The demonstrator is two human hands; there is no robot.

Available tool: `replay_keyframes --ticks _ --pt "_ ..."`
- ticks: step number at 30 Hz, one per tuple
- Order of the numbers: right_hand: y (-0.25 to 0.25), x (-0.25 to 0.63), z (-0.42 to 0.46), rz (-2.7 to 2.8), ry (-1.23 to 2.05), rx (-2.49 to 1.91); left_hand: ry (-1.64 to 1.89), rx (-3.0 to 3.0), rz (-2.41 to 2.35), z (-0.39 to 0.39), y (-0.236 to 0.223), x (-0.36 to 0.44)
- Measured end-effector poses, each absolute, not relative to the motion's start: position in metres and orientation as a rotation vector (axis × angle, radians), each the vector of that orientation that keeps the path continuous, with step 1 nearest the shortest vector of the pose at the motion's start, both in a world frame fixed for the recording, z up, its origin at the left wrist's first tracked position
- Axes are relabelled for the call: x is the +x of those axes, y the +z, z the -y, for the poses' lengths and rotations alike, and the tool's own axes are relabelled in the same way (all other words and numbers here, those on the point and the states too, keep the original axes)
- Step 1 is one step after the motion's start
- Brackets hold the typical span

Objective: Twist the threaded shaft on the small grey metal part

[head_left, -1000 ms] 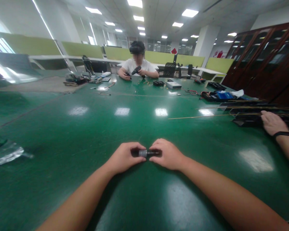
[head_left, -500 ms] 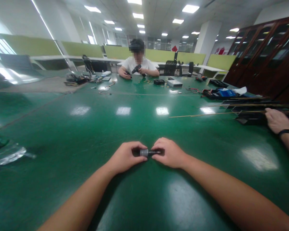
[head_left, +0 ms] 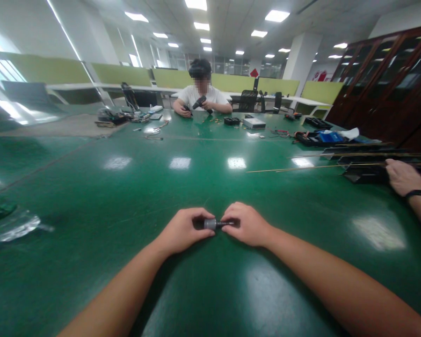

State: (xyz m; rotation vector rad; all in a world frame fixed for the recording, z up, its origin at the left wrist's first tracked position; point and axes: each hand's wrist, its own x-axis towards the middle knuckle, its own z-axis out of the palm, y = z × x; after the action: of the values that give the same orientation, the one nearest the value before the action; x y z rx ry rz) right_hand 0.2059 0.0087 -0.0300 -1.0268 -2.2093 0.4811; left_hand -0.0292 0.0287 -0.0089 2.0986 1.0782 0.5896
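Close to the near part of the green table, both my hands meet over a small cylindrical part [head_left: 210, 224]. It has a thick grey body on the left and a thinner dark ridged shaft on the right, and lies level. The thumb and fingers of my left hand [head_left: 187, 227] pinch the grey body. From the other side, my right hand [head_left: 244, 225] has thumb and fingertips closed about the dark shaft, whose slim end shows inside the curl of the hand. I cannot make out what kind of part it is.
A co-worker's hand [head_left: 405, 177] rests by black trays [head_left: 363, 173] and thin rods [head_left: 298, 169] at right. Across the green table [head_left: 143, 182], another person [head_left: 202, 96] holds a dark power tool. Clear plastic packaging [head_left: 16, 227] lies left; an open tool case [head_left: 310, 136] sits back right.
Hardly anything differs. The whole view has shifted very slightly, and both my hands keep the same hold on the cylindrical part.
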Motion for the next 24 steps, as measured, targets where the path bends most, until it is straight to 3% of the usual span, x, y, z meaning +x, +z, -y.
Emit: replay_keyframes --ticks 24 --pt "-0.0301 0.2079 -0.0076 2.216 0.477 -1.009 0.587 2.087 -1.083 -0.0286 -0.008 -0.0296"
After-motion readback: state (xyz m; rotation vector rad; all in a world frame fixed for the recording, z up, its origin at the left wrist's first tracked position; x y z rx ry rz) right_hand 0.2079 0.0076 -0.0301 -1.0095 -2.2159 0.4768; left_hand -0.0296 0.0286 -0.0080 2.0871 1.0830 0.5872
